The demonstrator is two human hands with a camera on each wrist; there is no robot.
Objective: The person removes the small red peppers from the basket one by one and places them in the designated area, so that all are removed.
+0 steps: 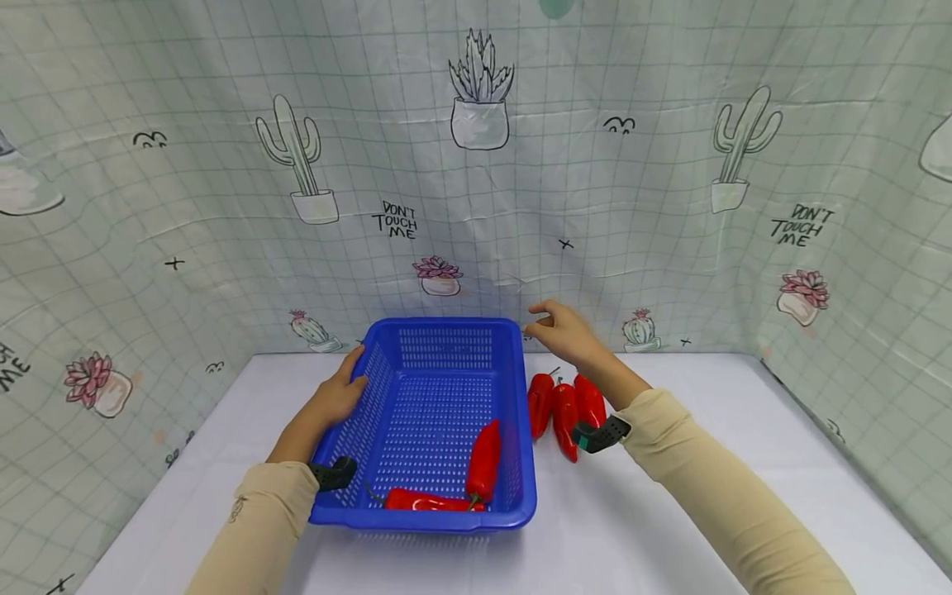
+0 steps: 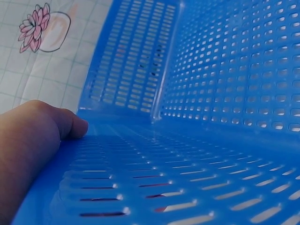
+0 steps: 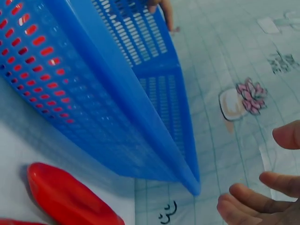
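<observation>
A blue plastic basket [image 1: 525, 430] with slotted walls stands on the white table. Inside it, one red pepper [image 1: 484, 463] leans along the right side and another red pepper [image 1: 431, 501] lies along the front. My left hand [image 1: 336, 401] grips the basket's left rim, the thumb [image 2: 72, 125] over the edge; its other fingers are partly hidden. Near the back right corner, my right hand [image 1: 567, 335] is held in the air beside the rim, fingers apart and loosely bent, holding nothing. Below it on the table lie a red pepper [image 1: 540, 405], a second red pepper [image 1: 565, 417] and a third [image 1: 590, 402].
The white tabletop [image 1: 669, 512] extends on both sides of the basket. A pale gridded cloth [image 1: 521, 207] printed with potted cacti hangs behind and along the sides. Each wrist wears a black strap, the right one [image 1: 601, 434] close above the loose peppers.
</observation>
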